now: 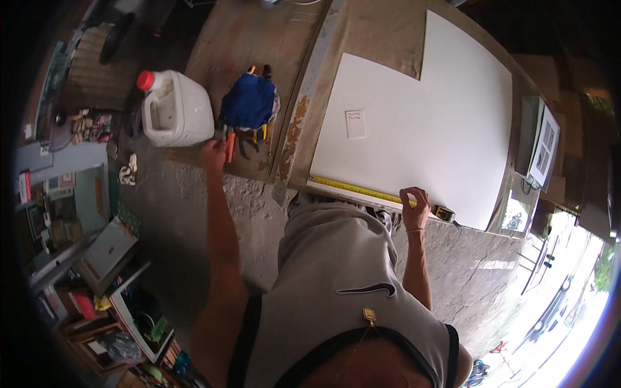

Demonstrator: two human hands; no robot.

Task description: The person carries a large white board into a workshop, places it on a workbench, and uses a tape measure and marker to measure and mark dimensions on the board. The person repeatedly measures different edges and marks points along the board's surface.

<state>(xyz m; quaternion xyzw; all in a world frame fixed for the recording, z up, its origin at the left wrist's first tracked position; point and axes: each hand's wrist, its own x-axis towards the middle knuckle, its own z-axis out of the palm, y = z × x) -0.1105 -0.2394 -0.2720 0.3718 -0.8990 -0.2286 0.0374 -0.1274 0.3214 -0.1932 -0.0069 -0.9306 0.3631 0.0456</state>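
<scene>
My right hand [417, 208] is at the near edge of a white sheet [446, 123], thumb and fingertips pinched at the yellow blade of a tape measure [359, 189]. The blade lies out along that edge to the left, and its black-and-yellow case [444, 213] is just right of my hand. My left arm reaches out to the left. My left hand [213, 155] has its fingers bent together beside an orange-handled tool [230, 147]; what they hold, if anything, is hidden. Just beyond lies a blue cloth pouch [250, 101] with several tools sticking out.
A white jug [178, 110] with a red cap stands left of the pouch. On the sheet lies a small white card [356, 124] with red marks. A worn metal strip [301, 116] divides the tabletop. Cluttered shelves [97, 284] are at the lower left.
</scene>
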